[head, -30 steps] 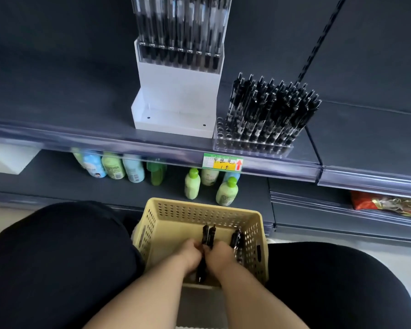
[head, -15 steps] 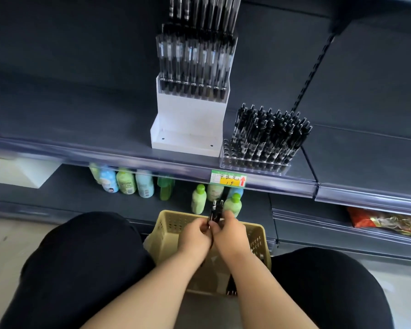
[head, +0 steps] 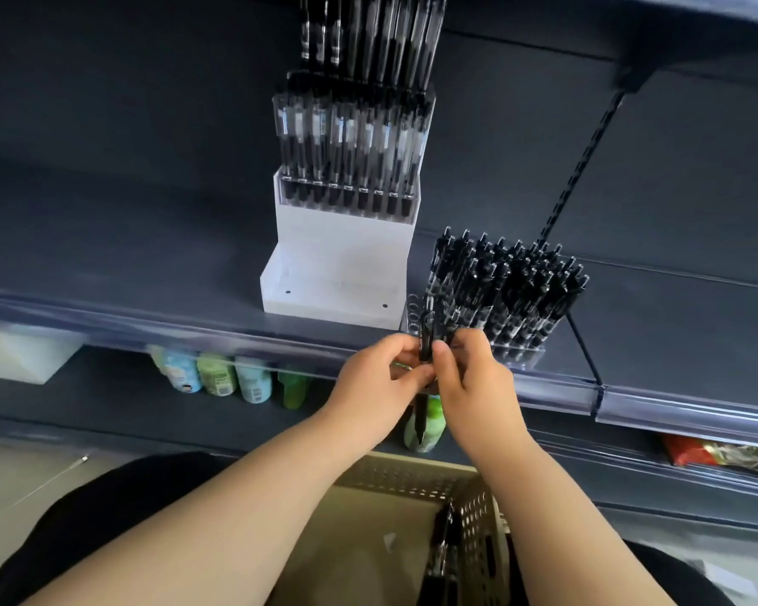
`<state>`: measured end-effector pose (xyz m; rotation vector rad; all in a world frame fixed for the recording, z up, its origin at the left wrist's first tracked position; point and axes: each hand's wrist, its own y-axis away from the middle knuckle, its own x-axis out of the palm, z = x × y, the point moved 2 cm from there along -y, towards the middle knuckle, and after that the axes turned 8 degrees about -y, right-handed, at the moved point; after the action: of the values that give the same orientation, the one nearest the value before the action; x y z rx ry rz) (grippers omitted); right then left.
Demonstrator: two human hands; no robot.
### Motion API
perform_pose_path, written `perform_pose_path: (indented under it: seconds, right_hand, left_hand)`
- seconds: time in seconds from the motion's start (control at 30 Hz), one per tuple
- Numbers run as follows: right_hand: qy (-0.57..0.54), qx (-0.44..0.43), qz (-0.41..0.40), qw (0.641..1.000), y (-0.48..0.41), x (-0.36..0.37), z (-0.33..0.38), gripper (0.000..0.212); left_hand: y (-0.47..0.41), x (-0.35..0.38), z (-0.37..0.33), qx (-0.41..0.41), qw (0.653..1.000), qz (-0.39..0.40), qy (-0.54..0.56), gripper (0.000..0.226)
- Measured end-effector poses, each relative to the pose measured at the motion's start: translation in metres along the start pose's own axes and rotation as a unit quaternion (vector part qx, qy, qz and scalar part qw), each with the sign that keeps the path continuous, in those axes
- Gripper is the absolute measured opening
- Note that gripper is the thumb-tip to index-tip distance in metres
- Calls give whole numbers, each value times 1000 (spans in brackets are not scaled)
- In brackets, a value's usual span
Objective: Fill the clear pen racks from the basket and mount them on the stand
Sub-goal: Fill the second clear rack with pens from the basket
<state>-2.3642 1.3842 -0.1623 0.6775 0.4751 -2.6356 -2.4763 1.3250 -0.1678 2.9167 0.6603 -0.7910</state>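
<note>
My left hand [head: 379,382] and my right hand [head: 473,378] together hold a small bunch of black pens [head: 425,343] upright, just in front of the shelf edge. Behind them a clear pen rack [head: 517,358] stands on the shelf, packed with black pens [head: 508,286]; its front-left holes are bare. The white stand [head: 338,264] to its left carries a mounted rack of pens [head: 351,159]. The beige basket [head: 478,518] sits on my lap below, with a few pens [head: 445,548] at its right side.
The dark shelf has a clear price rail [head: 193,330] along its front edge. Green and blue bottles [head: 219,378] stand on the shelf below. A red packet [head: 718,457] lies at lower right. A slotted upright [head: 583,168] runs up the back wall.
Both hands have risen out of the basket with the pens, up to the shelf edge in front of the clear rack. The camera has tilted upward.
</note>
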Motion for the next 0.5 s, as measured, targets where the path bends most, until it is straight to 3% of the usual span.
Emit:
perform_pose_path:
  seconds: [0.2,0.5]
  right_hand:
    - [-3,-102,-60,993,-44,-11,15,17]
    - [-57,-210,-89,972,-84,-30,48,16]
  left_hand:
    - [-41,-7,-9,57,996,-34,66,10]
    - [-87,-30,-33,128,977,-85,148,28]
